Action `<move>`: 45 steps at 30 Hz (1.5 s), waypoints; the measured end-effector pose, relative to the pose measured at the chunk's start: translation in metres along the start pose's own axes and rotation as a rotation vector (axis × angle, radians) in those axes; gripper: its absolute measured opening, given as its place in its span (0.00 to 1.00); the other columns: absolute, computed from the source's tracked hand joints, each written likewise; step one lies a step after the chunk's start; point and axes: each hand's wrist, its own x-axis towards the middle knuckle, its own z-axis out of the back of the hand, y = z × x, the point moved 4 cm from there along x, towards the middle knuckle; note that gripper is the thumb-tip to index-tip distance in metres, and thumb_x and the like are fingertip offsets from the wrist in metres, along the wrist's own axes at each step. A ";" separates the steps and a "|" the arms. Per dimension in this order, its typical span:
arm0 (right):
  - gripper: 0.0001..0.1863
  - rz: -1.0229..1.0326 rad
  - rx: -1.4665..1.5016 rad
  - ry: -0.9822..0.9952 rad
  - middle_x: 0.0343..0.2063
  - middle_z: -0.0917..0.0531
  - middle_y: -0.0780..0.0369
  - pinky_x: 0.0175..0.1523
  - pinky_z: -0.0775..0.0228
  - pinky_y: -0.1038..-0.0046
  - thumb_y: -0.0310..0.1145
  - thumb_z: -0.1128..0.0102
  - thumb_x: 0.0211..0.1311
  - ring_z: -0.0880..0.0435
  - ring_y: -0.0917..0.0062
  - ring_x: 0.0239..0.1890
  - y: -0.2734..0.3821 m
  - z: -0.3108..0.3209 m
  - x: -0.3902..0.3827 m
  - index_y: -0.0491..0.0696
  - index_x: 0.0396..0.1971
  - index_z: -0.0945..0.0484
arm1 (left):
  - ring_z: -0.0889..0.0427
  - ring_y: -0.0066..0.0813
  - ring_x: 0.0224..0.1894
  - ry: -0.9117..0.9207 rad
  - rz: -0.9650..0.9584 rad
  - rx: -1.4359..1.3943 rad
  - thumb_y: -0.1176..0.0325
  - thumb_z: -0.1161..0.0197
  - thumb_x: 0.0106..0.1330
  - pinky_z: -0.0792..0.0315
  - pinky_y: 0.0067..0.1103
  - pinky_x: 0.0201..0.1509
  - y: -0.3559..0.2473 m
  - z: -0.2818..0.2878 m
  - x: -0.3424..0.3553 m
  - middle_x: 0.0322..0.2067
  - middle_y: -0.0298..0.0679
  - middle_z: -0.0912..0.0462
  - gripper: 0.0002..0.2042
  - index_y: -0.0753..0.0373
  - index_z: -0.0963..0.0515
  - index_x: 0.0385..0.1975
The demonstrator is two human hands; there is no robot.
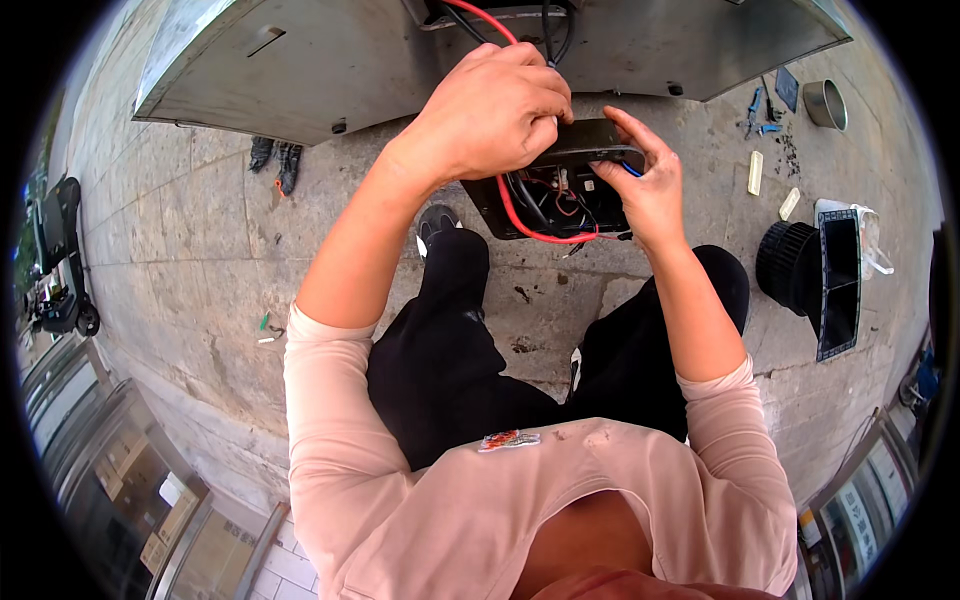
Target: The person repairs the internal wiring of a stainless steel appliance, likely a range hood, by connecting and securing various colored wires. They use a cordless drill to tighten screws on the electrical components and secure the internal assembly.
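An open black housing (585, 138) with thin wires and small parts inside is in front of me, low by a metal cabinet. My right hand (648, 182) grips its right side, the thumb below and the fingers above. My left hand (500, 110) is closed at the housing's upper left, its fingers curled down; what they pinch is hidden. A thick red cable (518, 218) comes out below that hand and loops across the housing's open face. Above the hand, a red cable (487, 14) and black cables (560, 30) run up to the cabinet.
The grey metal cabinet (270, 75) spans the far side. To the right are blue-handled tools (754, 108), a metal pot (825, 105), pale strips (755, 173), a black ribbed part (785, 262) and a black two-opening frame (840, 285). Dark gloves (288, 168) lie at left.
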 end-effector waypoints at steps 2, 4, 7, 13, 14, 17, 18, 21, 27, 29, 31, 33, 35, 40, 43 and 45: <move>0.30 -0.035 -0.041 -0.027 0.44 0.19 0.57 0.54 0.29 0.76 0.19 0.31 0.46 0.21 0.77 0.48 0.005 -0.001 -0.001 0.37 0.54 0.26 | 0.23 0.36 0.42 -0.014 0.019 -0.051 0.72 0.46 0.57 0.31 0.30 0.51 -0.001 0.001 -0.002 0.35 0.38 0.17 0.08 0.63 0.18 0.30; 0.29 -0.032 0.016 -0.047 0.44 0.19 0.57 0.54 0.29 0.76 0.19 0.32 0.46 0.21 0.77 0.47 0.005 -0.004 0.006 0.36 0.54 0.26 | 0.23 0.37 0.39 -0.039 0.041 -0.209 0.72 0.46 0.57 0.30 0.29 0.47 0.004 0.006 0.000 0.34 0.38 0.18 0.08 0.63 0.19 0.29; 0.29 -0.025 0.051 -0.078 0.44 0.19 0.57 0.54 0.29 0.76 0.18 0.32 0.46 0.21 0.78 0.47 0.003 -0.007 0.007 0.37 0.53 0.26 | 0.22 0.38 0.35 -0.080 0.128 -0.243 0.70 0.44 0.59 0.27 0.30 0.41 0.002 0.006 -0.004 0.32 0.38 0.18 0.08 0.64 0.19 0.30; 0.30 0.031 0.034 -0.056 0.44 0.19 0.59 0.55 0.30 0.76 0.17 0.33 0.45 0.21 0.78 0.49 -0.001 -0.007 0.006 0.38 0.54 0.26 | 0.19 0.38 0.40 -0.107 0.147 -0.161 0.69 0.42 0.62 0.25 0.28 0.47 -0.010 0.016 -0.011 0.37 0.40 0.16 0.08 0.64 0.18 0.34; 0.31 0.062 0.024 -0.044 0.44 0.19 0.60 0.56 0.30 0.76 0.16 0.33 0.44 0.22 0.78 0.49 0.001 -0.005 0.005 0.39 0.54 0.26 | 0.18 0.35 0.43 -0.185 0.142 -0.409 0.68 0.42 0.64 0.26 0.26 0.50 -0.004 0.018 -0.014 0.40 0.41 0.16 0.09 0.64 0.18 0.37; 0.33 0.106 -0.055 -0.026 0.46 0.21 0.61 0.57 0.30 0.75 0.14 0.34 0.41 0.22 0.77 0.50 0.011 0.001 0.003 0.41 0.55 0.26 | 0.19 0.25 0.39 -0.566 0.401 -0.724 0.67 0.43 0.67 0.27 0.21 0.46 0.038 0.039 -0.035 0.39 0.40 0.15 0.10 0.67 0.19 0.37; 0.34 0.125 -0.062 -0.020 0.47 0.21 0.61 0.58 0.30 0.75 0.13 0.34 0.41 0.22 0.77 0.51 0.010 0.003 0.002 0.42 0.55 0.26 | 0.19 0.23 0.38 -0.568 0.583 -0.737 0.65 0.43 0.68 0.28 0.20 0.44 0.061 0.034 -0.043 0.38 0.39 0.15 0.11 0.66 0.19 0.36; 0.36 0.175 -0.069 0.010 0.49 0.23 0.61 0.59 0.30 0.74 0.12 0.35 0.38 0.23 0.76 0.52 0.011 0.004 0.006 0.43 0.56 0.26 | 0.19 0.25 0.42 -0.255 0.969 -0.961 0.49 0.47 0.70 0.27 0.23 0.48 0.095 -0.010 -0.056 0.44 0.42 0.17 0.24 0.67 0.24 0.48; 0.36 0.182 -0.124 0.036 0.49 0.23 0.61 0.59 0.30 0.72 0.12 0.35 0.38 0.24 0.75 0.53 0.012 0.007 0.007 0.43 0.55 0.26 | 0.25 0.39 0.59 -0.043 0.717 -1.693 0.38 0.55 0.70 0.34 0.31 0.64 0.071 -0.045 -0.019 0.55 0.52 0.25 0.36 0.70 0.33 0.58; 0.35 0.139 -0.088 0.045 0.49 0.22 0.61 0.59 0.30 0.72 0.13 0.35 0.39 0.23 0.75 0.52 0.014 0.005 0.008 0.43 0.55 0.26 | 0.22 0.35 0.52 -0.140 0.760 -1.781 0.46 0.48 0.70 0.29 0.29 0.58 0.071 -0.046 -0.015 0.48 0.47 0.21 0.27 0.68 0.27 0.52; 0.34 0.105 -0.076 0.056 0.48 0.22 0.61 0.58 0.30 0.73 0.13 0.35 0.40 0.23 0.76 0.51 0.015 0.004 0.008 0.42 0.55 0.26 | 0.20 0.30 0.46 -0.201 0.796 -1.858 0.50 0.46 0.71 0.26 0.27 0.54 0.073 -0.045 -0.012 0.43 0.43 0.19 0.24 0.68 0.26 0.51; 0.33 0.078 -0.088 0.068 0.46 0.21 0.61 0.57 0.30 0.74 0.14 0.34 0.41 0.22 0.76 0.50 0.013 0.005 0.013 0.42 0.55 0.25 | 0.20 0.29 0.40 -0.243 0.738 -1.892 0.57 0.43 0.70 0.24 0.28 0.50 0.073 -0.037 -0.005 0.39 0.40 0.19 0.19 0.68 0.24 0.49; 0.33 0.102 -0.106 0.045 0.44 0.20 0.62 0.56 0.30 0.76 0.15 0.33 0.41 0.22 0.77 0.49 0.008 0.007 0.017 0.41 0.54 0.25 | 0.21 0.28 0.38 -0.274 0.650 -1.846 0.59 0.43 0.71 0.24 0.28 0.50 0.067 -0.027 0.007 0.38 0.39 0.19 0.17 0.67 0.24 0.48; 0.30 0.137 -0.143 -0.036 0.42 0.17 0.59 0.55 0.31 0.77 0.19 0.31 0.42 0.21 0.78 0.48 0.011 0.012 0.040 0.40 0.52 0.23 | 0.20 0.30 0.35 -0.600 0.655 -1.756 0.65 0.38 0.67 0.22 0.26 0.43 0.087 -0.022 0.025 0.34 0.39 0.19 0.11 0.67 0.24 0.42; 0.28 0.193 -0.278 -0.127 0.41 0.17 0.57 0.54 0.31 0.77 0.21 0.31 0.43 0.20 0.78 0.46 0.025 0.015 0.052 0.39 0.51 0.23 | 0.20 0.30 0.34 -0.784 0.668 -1.553 0.64 0.37 0.67 0.22 0.25 0.41 0.102 -0.018 0.042 0.34 0.40 0.19 0.13 0.68 0.25 0.42; 0.27 0.146 -0.189 -0.139 0.42 0.16 0.57 0.53 0.30 0.77 0.22 0.31 0.45 0.19 0.77 0.45 0.026 0.014 0.063 0.38 0.51 0.23 | 0.19 0.30 0.35 -0.797 0.664 -1.475 0.63 0.37 0.67 0.22 0.26 0.41 0.108 -0.016 0.050 0.35 0.41 0.19 0.15 0.69 0.26 0.42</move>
